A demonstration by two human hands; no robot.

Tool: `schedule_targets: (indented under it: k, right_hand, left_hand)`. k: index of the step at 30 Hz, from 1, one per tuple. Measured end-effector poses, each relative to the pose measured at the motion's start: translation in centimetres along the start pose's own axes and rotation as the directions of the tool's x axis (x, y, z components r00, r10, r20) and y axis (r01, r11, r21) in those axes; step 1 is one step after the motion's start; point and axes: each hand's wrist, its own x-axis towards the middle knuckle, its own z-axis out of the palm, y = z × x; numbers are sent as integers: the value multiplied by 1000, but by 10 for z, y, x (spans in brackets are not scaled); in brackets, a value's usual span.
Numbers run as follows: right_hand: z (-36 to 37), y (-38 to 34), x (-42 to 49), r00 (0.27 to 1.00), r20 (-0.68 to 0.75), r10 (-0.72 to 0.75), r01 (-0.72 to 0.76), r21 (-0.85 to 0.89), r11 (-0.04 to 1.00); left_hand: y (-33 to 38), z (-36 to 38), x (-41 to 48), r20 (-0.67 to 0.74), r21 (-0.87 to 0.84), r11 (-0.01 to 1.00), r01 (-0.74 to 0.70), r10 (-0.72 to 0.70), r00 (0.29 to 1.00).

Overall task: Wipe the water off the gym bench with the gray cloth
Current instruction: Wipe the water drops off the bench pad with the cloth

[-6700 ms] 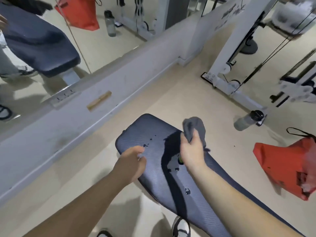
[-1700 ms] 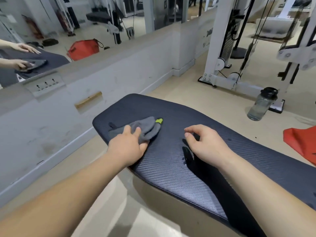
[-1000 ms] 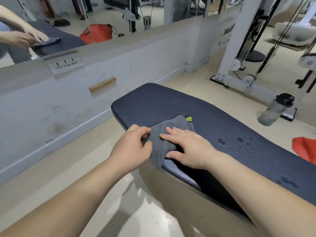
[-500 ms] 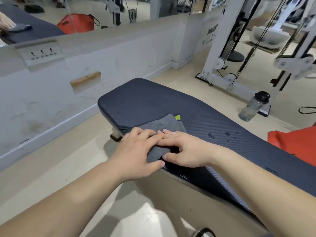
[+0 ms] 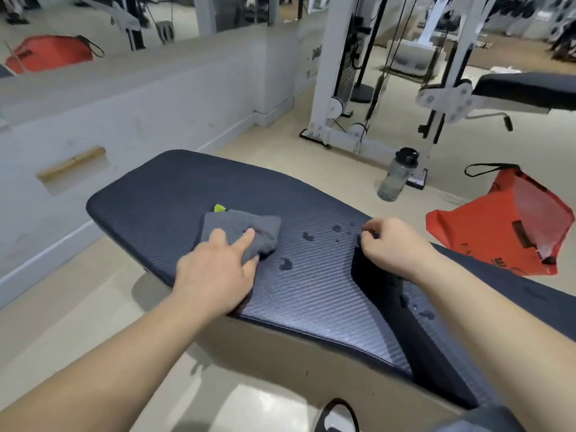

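The dark blue padded gym bench runs from centre left to lower right. A folded gray cloth with a small yellow-green tag lies flat on its left half. My left hand presses down on the cloth's near edge, fingers spread over it. Water drops sit on the pad just right of the cloth, and more lie near my right forearm. My right hand rests on the bench to the right of the drops, fingers curled, holding nothing.
A clear water bottle stands on the floor beyond the bench. A red bag lies at the right. A white cable machine and another bench pad stand behind. A low grey wall with mirrors runs along the left.
My right hand has left the cloth and moved right along the bench. My left hand has slid the cloth away from the near edge toward the water drops.
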Motion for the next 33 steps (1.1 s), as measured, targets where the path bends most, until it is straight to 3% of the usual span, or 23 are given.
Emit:
schedule_targets:
  k: [2,4,9,15,17,20,22,26,28,33]
  right_hand:
    - [0,7,1,997,69,28,-24,-61,998]
    - [1,10,3,994,108,24,-12,-107,994]
    - [-4,15,6,989,149,8,10,-120,993]
    - [-4,20,2,989,149,-15,31,-107,994]
    - [-4,20,2,989,145,-14,31,-113,993]
    - [-3,21,4,994,110,-8,22,-123,992]
    - [-2,19,6,997,83,4,6,-116,993]
    - [2,21,8,997,71,2,6,-105,995]
    - [3,23,10,998,58,-1,7,-100,995]
    - [-2,28,18,999,48,15,-12,-64,998]
  left_hand:
    - [0,-1,8,2,27,994,106,-106,994]
    - [22,-5,4,-15,44,993,106,-106,994]
    - [71,1,-23,35,51,984,-172,170,985]
    - [54,-5,24,-48,-13,996,93,-93,994]
    - [72,-4,12,-31,-25,999,25,-26,999]
    - [103,-1,-21,34,-24,974,-223,224,974]
    - [107,1,-11,28,-33,963,-266,267,963]
    - [88,-2,35,-38,-31,999,-26,25,999]
    - [95,-1,34,-43,-35,999,14,-15,999]
    - [144,3,-1,24,-118,937,-327,332,943]
